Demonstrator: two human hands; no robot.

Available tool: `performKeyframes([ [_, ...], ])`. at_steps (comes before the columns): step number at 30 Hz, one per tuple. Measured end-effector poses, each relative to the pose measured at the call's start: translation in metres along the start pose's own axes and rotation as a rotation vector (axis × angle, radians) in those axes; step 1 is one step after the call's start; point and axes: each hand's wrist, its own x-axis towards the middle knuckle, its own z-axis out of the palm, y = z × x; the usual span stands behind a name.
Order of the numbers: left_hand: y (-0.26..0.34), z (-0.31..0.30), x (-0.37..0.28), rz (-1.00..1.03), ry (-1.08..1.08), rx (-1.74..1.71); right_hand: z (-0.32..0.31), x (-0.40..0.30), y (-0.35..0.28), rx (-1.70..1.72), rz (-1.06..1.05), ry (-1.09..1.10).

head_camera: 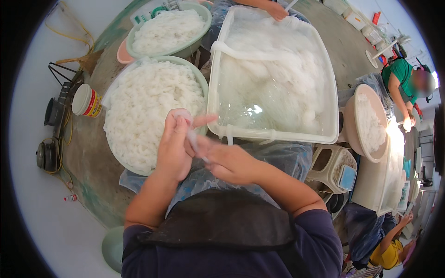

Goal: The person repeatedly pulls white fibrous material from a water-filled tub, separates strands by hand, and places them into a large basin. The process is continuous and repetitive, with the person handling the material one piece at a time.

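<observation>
My left hand is closed around a thin strand of wet white fibre, its bunched end showing by the thumb. The lower end of that strand is pinched in my right hand, whose fingertips are blurred. Both hands hover over the near right side of a pale green basin heaped with white fibre tufts. To the right, a white rectangular tub contains water and a loose mass of white fibre. A thick rope of fibre lies across it and over its left rim.
Another green basin of fibre stands behind. A co-worker's hand is at the tub's far rim. On the right are a pink basin, a plastic stool and two more people. A lidded bucket sits left.
</observation>
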Motion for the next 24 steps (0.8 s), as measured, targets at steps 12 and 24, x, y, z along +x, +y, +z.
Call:
performKeyframes([
  [12, -0.029, 0.008, 0.0, 0.349, -0.622, 1.059, -0.031, 0.012, -0.046, 0.343, -0.432, 0.167],
  [24, -0.02, -0.02, 0.003, 0.284, -0.019, 1.011, -0.009, 0.01, 0.029, -0.378, -0.131, 0.289],
])
